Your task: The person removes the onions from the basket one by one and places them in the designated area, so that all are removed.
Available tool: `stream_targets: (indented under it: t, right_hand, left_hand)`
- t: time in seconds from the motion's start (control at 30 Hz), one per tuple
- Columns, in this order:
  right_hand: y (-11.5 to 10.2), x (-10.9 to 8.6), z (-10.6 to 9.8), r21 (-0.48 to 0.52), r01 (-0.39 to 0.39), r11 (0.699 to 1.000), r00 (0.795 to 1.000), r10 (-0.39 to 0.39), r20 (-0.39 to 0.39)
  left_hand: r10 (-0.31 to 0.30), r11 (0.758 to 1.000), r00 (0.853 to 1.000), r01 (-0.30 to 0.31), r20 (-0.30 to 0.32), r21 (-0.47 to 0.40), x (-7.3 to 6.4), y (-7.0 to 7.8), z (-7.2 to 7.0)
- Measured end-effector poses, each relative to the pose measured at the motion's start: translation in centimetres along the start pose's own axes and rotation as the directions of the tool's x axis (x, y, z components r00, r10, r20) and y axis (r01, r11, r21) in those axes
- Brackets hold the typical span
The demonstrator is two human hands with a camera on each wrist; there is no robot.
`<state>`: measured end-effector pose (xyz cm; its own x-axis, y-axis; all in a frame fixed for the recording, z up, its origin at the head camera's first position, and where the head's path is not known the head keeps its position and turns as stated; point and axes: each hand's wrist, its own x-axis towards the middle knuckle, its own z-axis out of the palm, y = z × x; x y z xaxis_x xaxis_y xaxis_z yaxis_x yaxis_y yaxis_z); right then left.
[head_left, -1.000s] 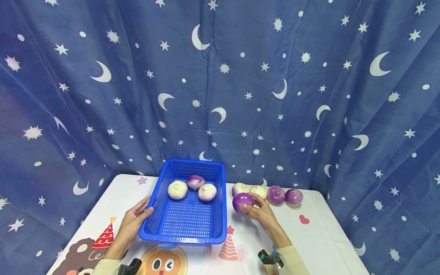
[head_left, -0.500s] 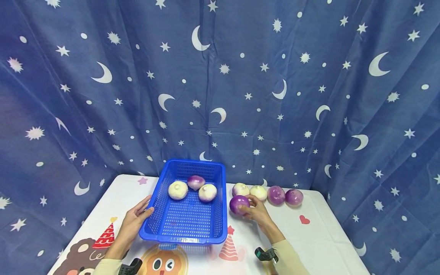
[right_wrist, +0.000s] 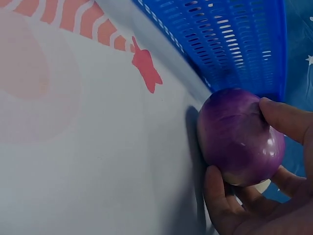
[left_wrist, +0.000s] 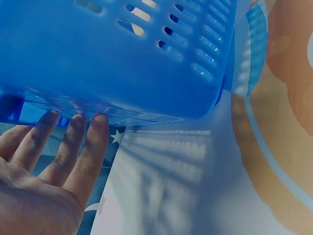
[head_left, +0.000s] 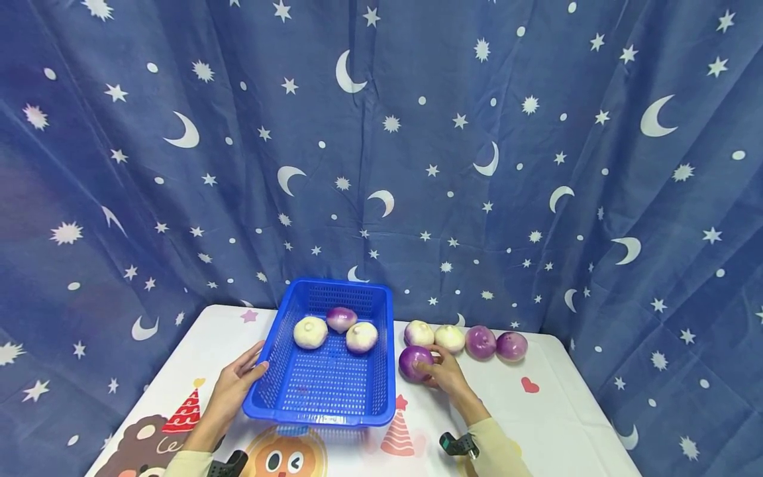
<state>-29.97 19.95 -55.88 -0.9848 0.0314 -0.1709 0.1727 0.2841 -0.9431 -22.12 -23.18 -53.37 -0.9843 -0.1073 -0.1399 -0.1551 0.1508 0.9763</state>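
My right hand (head_left: 448, 374) grips a shiny purple onion (head_left: 415, 364) low at the tablecloth, just right of the blue basket (head_left: 393, 371). In the right wrist view, the thumb and fingers (right_wrist: 215, 183) lie around the onion's sides, and the basket wall is close behind it. My left hand (head_left: 234, 384) touches the basket's left side, its thumb at the rim. The left wrist view shows its fingers (left_wrist: 89, 154) fairly straight, tips at the outer wall. Inside the basket lie a white onion (head_left: 310, 332), a purple onion (head_left: 342, 319) and a white-and-purple onion (head_left: 361, 337).
Behind the right hand, a row of onions runs rightward: a white-and-purple one (head_left: 419, 333), a whitish one (head_left: 450, 338) and two purple ones (head_left: 480, 342). A blue starry curtain (head_left: 381, 146) hangs behind the white printed tablecloth (head_left: 560, 411).
My right hand has shifted the purple onion slightly left and toward me, lower beside the basket. The left hand stays at the basket's side.
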Motion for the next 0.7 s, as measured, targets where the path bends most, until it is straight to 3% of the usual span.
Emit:
stream_targets:
  t: [0.7]
  right_hand:
    - [-0.1, -0.7, -1.6, -0.020, -0.002, 1.000, 0.998, 0.001, -0.056]
  left_hand:
    - [0.002, 1.000, 1.000, -0.002, 0.006, 0.006, 0.0, -0.1, 0.0]
